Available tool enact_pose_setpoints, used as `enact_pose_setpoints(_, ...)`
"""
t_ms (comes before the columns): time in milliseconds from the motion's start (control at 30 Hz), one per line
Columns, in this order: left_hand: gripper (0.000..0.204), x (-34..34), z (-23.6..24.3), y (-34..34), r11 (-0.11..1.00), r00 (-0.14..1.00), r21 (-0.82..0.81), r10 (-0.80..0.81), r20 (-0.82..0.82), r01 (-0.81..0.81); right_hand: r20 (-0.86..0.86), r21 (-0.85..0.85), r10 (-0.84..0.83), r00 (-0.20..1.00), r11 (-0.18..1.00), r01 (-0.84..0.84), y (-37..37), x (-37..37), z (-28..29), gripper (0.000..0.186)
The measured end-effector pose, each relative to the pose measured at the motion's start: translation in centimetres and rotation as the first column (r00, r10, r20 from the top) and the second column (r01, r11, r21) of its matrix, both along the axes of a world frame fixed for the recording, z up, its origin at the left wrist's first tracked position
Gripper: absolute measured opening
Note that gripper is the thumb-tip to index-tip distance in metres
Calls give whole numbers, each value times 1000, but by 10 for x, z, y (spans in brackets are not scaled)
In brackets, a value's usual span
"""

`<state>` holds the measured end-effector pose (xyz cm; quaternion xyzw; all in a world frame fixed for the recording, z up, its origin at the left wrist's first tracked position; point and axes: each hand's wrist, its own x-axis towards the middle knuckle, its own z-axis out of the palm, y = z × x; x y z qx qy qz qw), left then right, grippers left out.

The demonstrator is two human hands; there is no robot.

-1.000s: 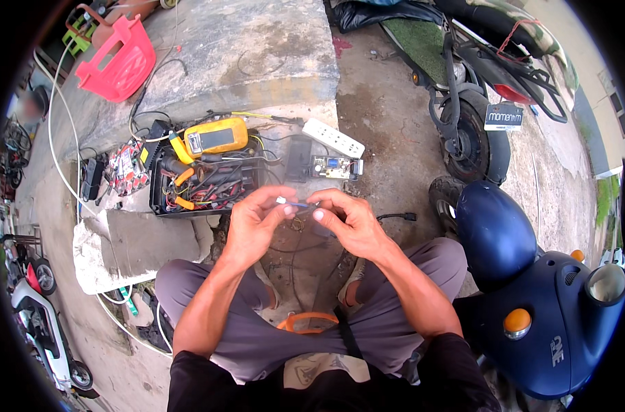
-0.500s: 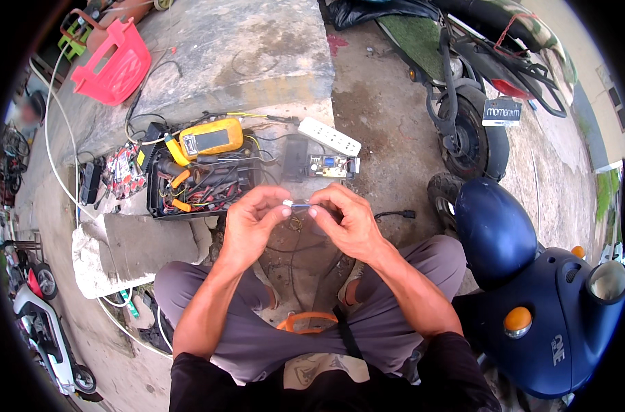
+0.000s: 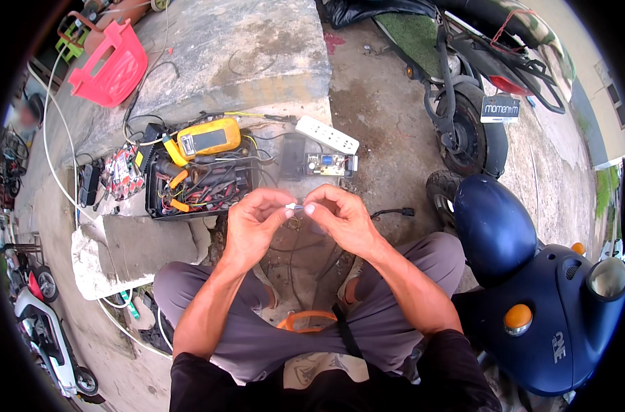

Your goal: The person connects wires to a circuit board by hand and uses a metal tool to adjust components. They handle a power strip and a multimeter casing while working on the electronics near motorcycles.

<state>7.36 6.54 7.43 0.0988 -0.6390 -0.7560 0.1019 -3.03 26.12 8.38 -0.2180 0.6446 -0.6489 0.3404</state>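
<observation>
Above the ground between my knees, both hands meet in pinches. My left hand (image 3: 252,223) closes its thumb and forefinger on a small white connector-like piece (image 3: 290,207). A short, thin bluish wire (image 3: 298,207) runs from it into the pinched fingertips of my right hand (image 3: 341,216); the fingers hide most of it, and its exact kind is too small to tell. Just beyond the hands lies an opened dark case with an exposed circuit board (image 3: 331,163). Behind that is a white power strip (image 3: 327,134).
Left of the hands, a black toolbox (image 3: 151,189) is packed with tools and wires, with a yellow multimeter (image 3: 209,136) on top. A concrete block (image 3: 137,247) sits nearer. A blue scooter (image 3: 525,309) stands close on the right. A black plug (image 3: 405,212) lies on the ground.
My fingertips have come closer together, my right hand moving slightly left. Less of the bluish wire shows between them. Both hands keep their pinch.
</observation>
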Motion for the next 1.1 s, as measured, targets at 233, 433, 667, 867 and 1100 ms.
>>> enact_pose_setpoints(233,19,0,3,6,999,997,20,-50,64,49,99,2,35,994,999,-35,-2,1,1,7)
enact_pose_setpoints(433,19,0,3,11,999,996,8,-48,79,48,163,24,-2,987,1000,-2,-5,2,-6,6)
enact_pose_setpoints(667,23,-1,9,16,998,994,-42,-32,104,36,318,-210,21,948,976,49,-7,5,-19,6)
enact_pose_setpoints(867,30,1,6,13,951,986,-308,-9,-167,-43,267,-240,99,959,970,-34,-7,2,-21,12)
enact_pose_setpoints(1100,36,0,14,13,746,938,-642,-72,-340,-176,263,-256,109,959,966,-40,-6,0,-24,12)
